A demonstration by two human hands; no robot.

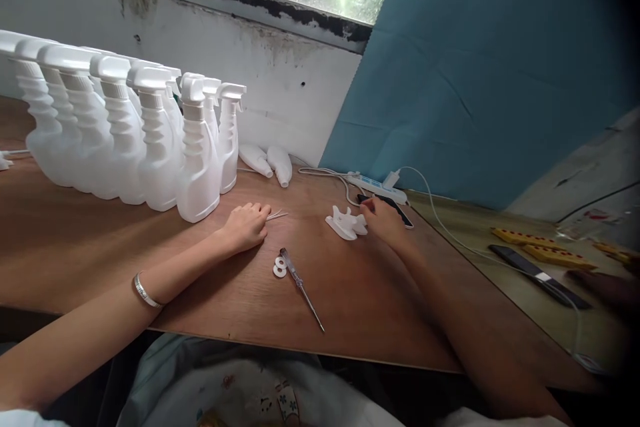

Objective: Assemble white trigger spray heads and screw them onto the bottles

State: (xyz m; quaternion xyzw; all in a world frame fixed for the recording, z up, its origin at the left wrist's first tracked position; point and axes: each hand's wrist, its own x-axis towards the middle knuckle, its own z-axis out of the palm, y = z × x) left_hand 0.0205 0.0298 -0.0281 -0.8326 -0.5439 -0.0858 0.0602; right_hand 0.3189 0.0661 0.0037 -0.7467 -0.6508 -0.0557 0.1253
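Note:
My left hand [247, 225] rests on the brown table with its fingers curled over several thin white tubes [278, 215], whose ends stick out past the fingertips. On the right, my right hand [383, 217] has its fingers bent together at the edge of a small pile of white plastic trigger parts [344, 222]. The fingers seem to pinch one of these parts, though the grip is partly hidden. Between the hands and closer to me lie a screwdriver [301, 288] with a clear handle and two white ring washers [280, 267].
White spray bottles [200, 173] stand in rows at the left. Two white sprayer covers [280, 165] lie by the wall. A phone [395, 209] and power strip [377, 187] sit behind my right hand. Yellow strips [557, 257] and another person's blurred hand [607, 290] are far right.

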